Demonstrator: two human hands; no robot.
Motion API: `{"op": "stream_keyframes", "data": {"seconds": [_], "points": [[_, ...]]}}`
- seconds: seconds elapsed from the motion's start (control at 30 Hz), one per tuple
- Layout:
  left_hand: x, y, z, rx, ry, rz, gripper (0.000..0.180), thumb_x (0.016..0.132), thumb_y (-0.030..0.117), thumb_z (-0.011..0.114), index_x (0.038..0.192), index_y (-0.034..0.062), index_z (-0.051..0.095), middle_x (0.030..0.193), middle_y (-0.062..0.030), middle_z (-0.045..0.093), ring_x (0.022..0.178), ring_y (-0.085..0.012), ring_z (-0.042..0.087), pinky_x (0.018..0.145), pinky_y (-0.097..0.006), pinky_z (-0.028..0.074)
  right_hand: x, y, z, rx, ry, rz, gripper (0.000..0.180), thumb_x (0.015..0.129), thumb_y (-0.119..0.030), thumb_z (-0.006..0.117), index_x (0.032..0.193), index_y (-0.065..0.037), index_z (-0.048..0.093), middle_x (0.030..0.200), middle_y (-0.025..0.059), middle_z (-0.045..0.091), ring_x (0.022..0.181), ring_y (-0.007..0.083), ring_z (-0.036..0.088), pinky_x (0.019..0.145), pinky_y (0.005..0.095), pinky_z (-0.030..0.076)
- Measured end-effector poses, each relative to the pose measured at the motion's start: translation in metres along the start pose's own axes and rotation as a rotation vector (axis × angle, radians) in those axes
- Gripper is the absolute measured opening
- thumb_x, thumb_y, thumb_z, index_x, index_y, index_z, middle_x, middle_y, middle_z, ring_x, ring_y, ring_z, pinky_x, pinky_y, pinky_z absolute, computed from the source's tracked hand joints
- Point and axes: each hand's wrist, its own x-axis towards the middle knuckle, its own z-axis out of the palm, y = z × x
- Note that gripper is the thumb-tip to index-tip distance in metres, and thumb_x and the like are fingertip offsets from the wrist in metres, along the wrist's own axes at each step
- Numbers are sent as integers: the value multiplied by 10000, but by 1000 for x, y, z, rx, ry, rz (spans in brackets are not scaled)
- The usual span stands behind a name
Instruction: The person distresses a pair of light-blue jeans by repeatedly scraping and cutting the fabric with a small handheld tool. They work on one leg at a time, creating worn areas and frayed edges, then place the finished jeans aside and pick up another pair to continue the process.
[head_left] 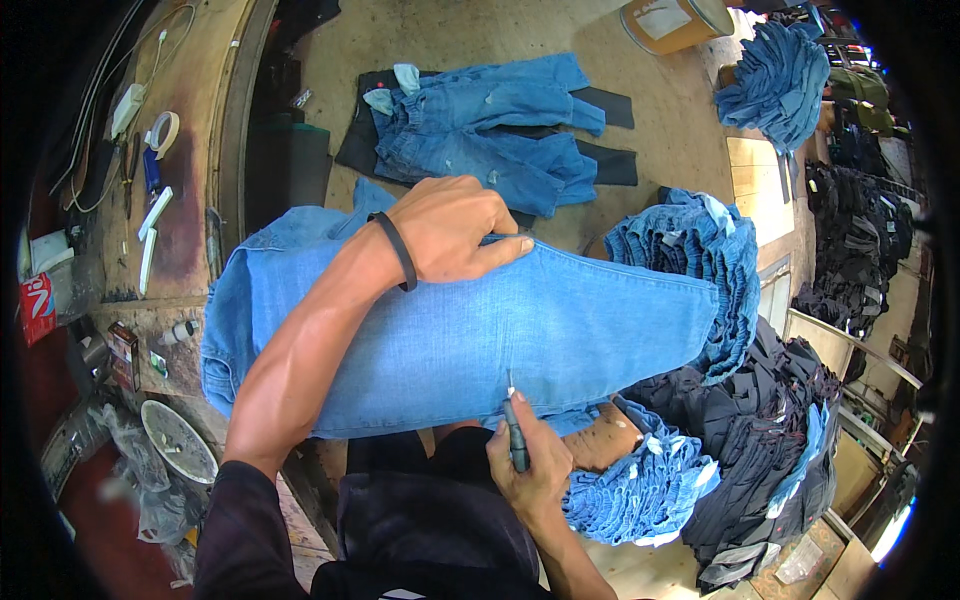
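A pair of light blue jeans (600, 310) is stretched across in front of me, its waist end at the left and a leg narrowing toward the right. With a dark band on the wrist, my left hand (455, 230) is closed on the upper edge of the denim. My right hand (535, 460) grips a slim grey-green handled tool (517, 438) below the lower part of the leg. The tool's thin metal tip points up against the cloth; its exact kind is unclear.
Blue jeans (480, 130) lie over black trousers (610, 165) beyond my hands. Stacks of folded jeans (690, 270) and a dark garment heap (770, 440) stand at the right. A drum (675, 22) is at the back. A wooden bench (185, 220) holding a tape roll (162, 133) runs along the left.
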Motion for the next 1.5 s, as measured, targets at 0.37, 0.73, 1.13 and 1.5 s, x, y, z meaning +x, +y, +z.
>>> {"op": "stream_keyframes", "data": {"seconds": [0.37, 0.73, 1.13, 1.5], "points": [[0, 7, 3, -8, -39, 27, 412, 997, 403, 619, 851, 44, 760, 749, -242, 681, 757, -452, 671, 707, -539, 519, 40, 12, 15, -23, 176, -88, 430, 845, 17, 765, 1265, 74, 692, 969, 201, 764, 626, 248, 687, 590, 339, 555], [6, 11, 7, 21, -32, -36, 376, 1005, 376, 626, 856, 72, 790, 769, -217, 710, 767, -441, 687, 723, -535, 540, 54, 14, 19, -29, 150, -92, 505, 809, 45, 773, 1305, 68, 679, 956, 173, 767, 606, 227, 654, 582, 326, 539], [7, 6, 10, 58, -4, -1, 470, 1046, 400, 593, 802, 30, 752, 726, -224, 683, 696, -437, 657, 656, -521, 514, 6, 1, -1, -38, 36, -6, 525, 820, 49, 767, 1337, 45, 674, 759, 133, 681, 580, 237, 621, 558, 346, 510], [8, 7, 10, 15, -20, -22, 445, 1039, 406, 599, 886, 32, 787, 783, -228, 710, 751, -438, 679, 692, -523, 528, 41, 11, 15, 0, 137, -21, 489, 829, 35, 769, 1309, 62, 678, 995, 201, 770, 655, 251, 703, 623, 342, 570]]}}
